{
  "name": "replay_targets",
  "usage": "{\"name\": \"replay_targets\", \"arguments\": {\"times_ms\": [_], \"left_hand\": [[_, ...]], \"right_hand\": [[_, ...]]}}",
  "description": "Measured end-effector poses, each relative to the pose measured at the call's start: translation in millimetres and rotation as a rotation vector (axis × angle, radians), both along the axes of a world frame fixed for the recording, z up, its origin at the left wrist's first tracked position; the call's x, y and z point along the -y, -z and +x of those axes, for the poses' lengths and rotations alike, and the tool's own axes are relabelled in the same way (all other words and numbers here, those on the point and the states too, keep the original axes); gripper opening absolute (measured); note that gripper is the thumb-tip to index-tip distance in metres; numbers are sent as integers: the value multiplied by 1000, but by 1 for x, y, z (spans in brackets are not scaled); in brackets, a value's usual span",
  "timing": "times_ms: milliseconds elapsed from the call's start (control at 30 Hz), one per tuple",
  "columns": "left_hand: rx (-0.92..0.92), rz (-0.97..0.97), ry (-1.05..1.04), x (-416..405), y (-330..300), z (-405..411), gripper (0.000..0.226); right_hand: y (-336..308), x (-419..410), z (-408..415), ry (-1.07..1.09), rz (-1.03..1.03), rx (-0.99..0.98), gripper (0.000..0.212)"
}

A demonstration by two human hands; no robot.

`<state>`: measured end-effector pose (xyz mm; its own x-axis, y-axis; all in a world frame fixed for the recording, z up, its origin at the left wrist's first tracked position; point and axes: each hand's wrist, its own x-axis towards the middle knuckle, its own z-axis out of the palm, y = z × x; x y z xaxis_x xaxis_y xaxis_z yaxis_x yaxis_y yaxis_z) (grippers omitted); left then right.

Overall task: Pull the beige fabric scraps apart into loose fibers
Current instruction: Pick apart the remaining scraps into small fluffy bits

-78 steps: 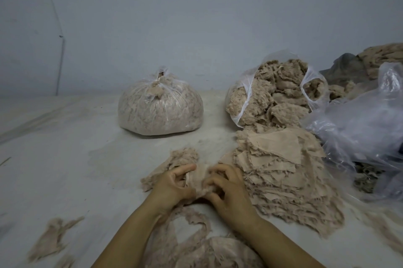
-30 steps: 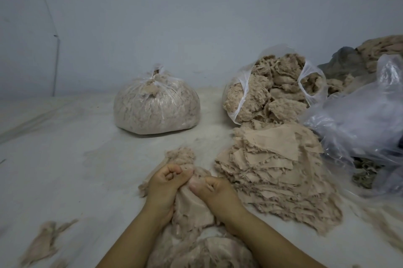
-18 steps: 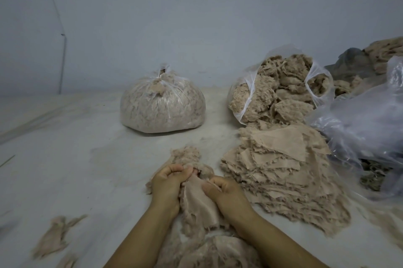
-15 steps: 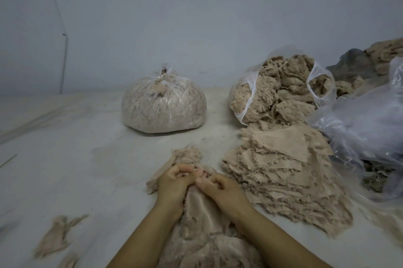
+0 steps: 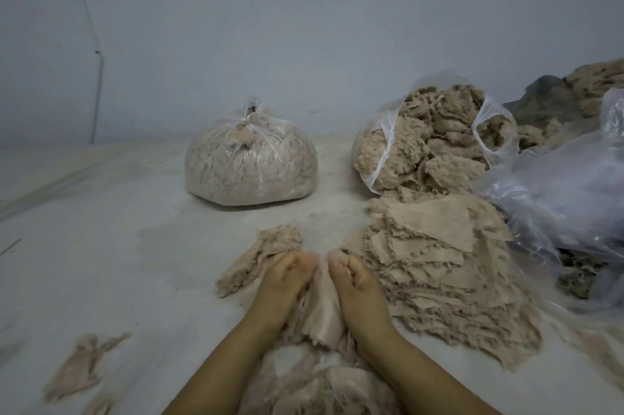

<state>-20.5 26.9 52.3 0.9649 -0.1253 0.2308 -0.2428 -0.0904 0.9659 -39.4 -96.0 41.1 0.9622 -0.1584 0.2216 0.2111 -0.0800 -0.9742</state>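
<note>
My left hand (image 5: 285, 281) and my right hand (image 5: 354, 281) sit side by side low in the middle, each with fingers curled round the top edge of one beige fabric scrap (image 5: 322, 310). The scrap hangs down between my wrists, frayed at its bottom. A tall heap of flat beige scraps (image 5: 435, 266) lies just right of my right hand. A small clump of loose fibers (image 5: 266, 250) lies on the floor behind my left hand. More pulled fiber (image 5: 320, 387) is piled under my forearms.
A tied clear bag of fibers (image 5: 251, 166) stands at the back centre. An open bag stuffed with fluffy fibers (image 5: 429, 147) stands behind the scrap heap. Crumpled clear plastic (image 5: 567, 191) fills the right side. A stray scrap (image 5: 81, 364) lies at the lower left. A pale wall runs behind.
My hands have drawn a little apart while still holding the scrap's top edge, and the scrap now hangs narrower between them.
</note>
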Motion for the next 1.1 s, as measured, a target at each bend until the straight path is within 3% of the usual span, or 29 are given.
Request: {"name": "replay_targets", "arguments": {"times_ms": [67,100,233,433,533,600,667,733,800,867,933,1100], "left_hand": [[117,158,-90,2,3,3,31],[116,147,-172,1,3,6,33],[-8,-99,-350,-13,3,17,37],[-2,65,-187,-13,0,5,60],[349,459,-356,-9,2,0,61],[518,549,-503,-11,-4,-2,54],[475,406,-377,-11,-9,-4,43],[203,211,-74,-3,-12,-8,43],[69,151,101,6,-9,-10,31],[35,111,111,10,-7,-10,20],[-14,64,88,9,-7,-8,25],[-143,-177,-189,-8,-17,-1,23]], "right_hand": [[-1,1,1,65,-18,30,30],[-2,2,1,97,-29,49,30],[-3,10,3,188,7,55,32],[-3,11,4,180,43,34,29],[-4,8,1,139,78,51,31],[-5,9,-1,94,85,77,31],[-6,8,-3,34,66,101,29],[-5,5,-6,-23,7,129,24],[-3,1,-8,-22,-76,161,19],[0,1,-9,16,-175,188,18],[2,2,-8,61,-277,181,12],[-3,14,-4,74,-376,109,16]]}}
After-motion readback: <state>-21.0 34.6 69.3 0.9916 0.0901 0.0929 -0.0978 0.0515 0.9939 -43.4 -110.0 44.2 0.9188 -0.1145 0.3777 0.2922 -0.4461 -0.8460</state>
